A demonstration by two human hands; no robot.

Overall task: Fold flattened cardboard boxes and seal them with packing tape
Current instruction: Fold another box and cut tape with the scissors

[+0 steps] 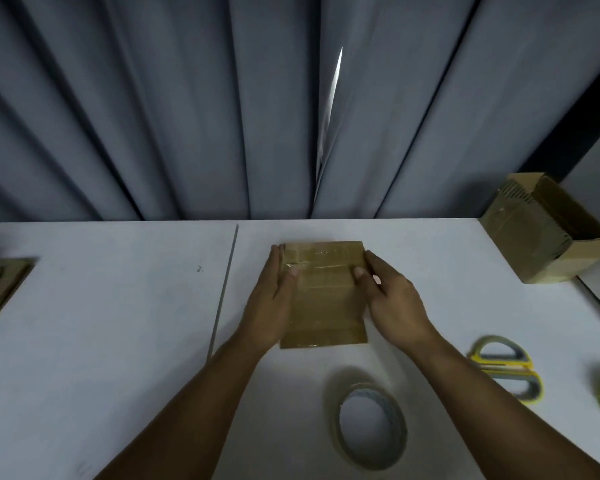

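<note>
1. Grey curtains (187, 116) behind; white surface (118, 323) ahead, cardboard box (326, 299) at its middle, taped across the top.
2. Left hand (272, 306) flat against its left side, thumb on top; right hand (395, 303) curls round the right edge.
3. Sealing looks done; next, probably lift it clear and start another.

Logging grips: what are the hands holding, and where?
The box: left hand flat against its left side, right hand gripping its right edge, thumbs on top.
</note>
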